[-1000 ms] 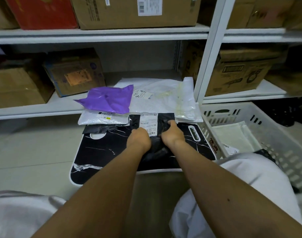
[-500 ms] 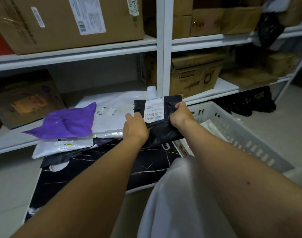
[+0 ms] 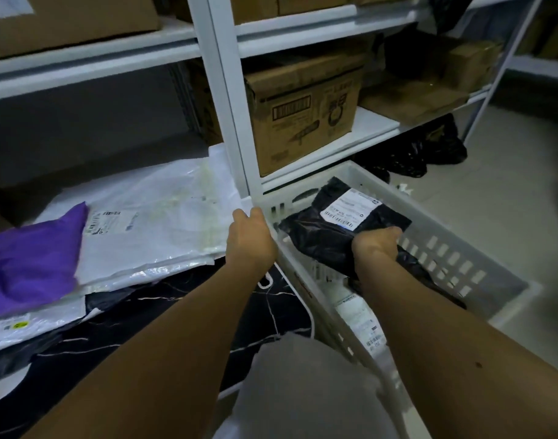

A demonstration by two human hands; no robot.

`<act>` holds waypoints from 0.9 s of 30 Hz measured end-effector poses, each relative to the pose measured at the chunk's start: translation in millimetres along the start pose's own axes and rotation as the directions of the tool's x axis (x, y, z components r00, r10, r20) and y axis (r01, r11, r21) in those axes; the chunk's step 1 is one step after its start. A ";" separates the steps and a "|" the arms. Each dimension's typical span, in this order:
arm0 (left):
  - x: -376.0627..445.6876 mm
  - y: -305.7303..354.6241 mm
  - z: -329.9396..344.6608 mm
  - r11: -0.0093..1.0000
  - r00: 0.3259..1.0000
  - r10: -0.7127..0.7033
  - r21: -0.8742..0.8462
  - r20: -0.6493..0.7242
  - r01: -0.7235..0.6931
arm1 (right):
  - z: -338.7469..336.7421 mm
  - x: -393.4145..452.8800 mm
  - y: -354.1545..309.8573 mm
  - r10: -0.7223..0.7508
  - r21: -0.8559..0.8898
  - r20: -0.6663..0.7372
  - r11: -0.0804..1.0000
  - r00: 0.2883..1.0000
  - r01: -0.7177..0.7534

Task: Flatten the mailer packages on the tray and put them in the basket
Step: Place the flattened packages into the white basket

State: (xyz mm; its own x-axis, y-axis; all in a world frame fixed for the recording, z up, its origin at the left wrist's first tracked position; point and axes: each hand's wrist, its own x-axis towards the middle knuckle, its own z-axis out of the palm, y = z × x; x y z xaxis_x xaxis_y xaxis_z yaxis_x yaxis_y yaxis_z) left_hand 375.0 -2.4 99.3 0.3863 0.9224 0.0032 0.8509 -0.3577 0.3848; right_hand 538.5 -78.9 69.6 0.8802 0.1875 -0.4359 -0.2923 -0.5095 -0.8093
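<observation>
My right hand point(image 3: 375, 245) grips a black mailer point(image 3: 319, 245) with a white label and holds it inside the white plastic basket point(image 3: 448, 258), above a white mailer point(image 3: 360, 321) lying on the basket floor. My left hand point(image 3: 250, 239) holds nothing and hovers at the basket's left rim, fingers loosely curled. On the black marble-pattern tray point(image 3: 208, 315) lie a purple mailer point(image 3: 33, 258), a large white mailer point(image 3: 151, 229), a smaller white mailer point(image 3: 33, 324) and a dark mailer point(image 3: 113, 299) underneath them.
A white shelf post point(image 3: 227, 90) stands just behind the basket and tray. A cardboard box point(image 3: 306, 112) sits on the low shelf beyond the basket. Black bags point(image 3: 429, 150) lie on the floor at the right. My grey-clad knee point(image 3: 303, 391) is below.
The black mailer went from the tray up and right into the basket. My left hand let go of it; my right hand still grips it. The view swung right.
</observation>
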 end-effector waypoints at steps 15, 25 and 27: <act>90.2 1.1 115.5 0.960 0.961 0.277 0.039 0.023 -0.278 | 88.2 96.5 46.6 0.179 0.047 -0.014 0.983 0.984 -0.178; 106.0 6.5 148.3 0.951 0.953 0.297 0.101 -0.054 -0.291 | 130.2 110.4 61.9 0.109 -0.380 0.172 0.924 0.979 -0.036; 105.2 6.2 148.0 0.947 0.949 0.310 0.112 -0.060 -0.302 | 135.1 111.5 60.1 0.091 -0.388 0.167 0.922 0.982 -0.020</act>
State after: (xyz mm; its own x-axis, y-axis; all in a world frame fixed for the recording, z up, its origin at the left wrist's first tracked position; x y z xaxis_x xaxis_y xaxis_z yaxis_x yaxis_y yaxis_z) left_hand 473.6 70.8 -34.6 0.6087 0.7732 0.1778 0.7288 -0.6335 0.2599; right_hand 568.6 24.8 -80.8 0.7751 0.2777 -0.5675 -0.1418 -0.7989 -0.5845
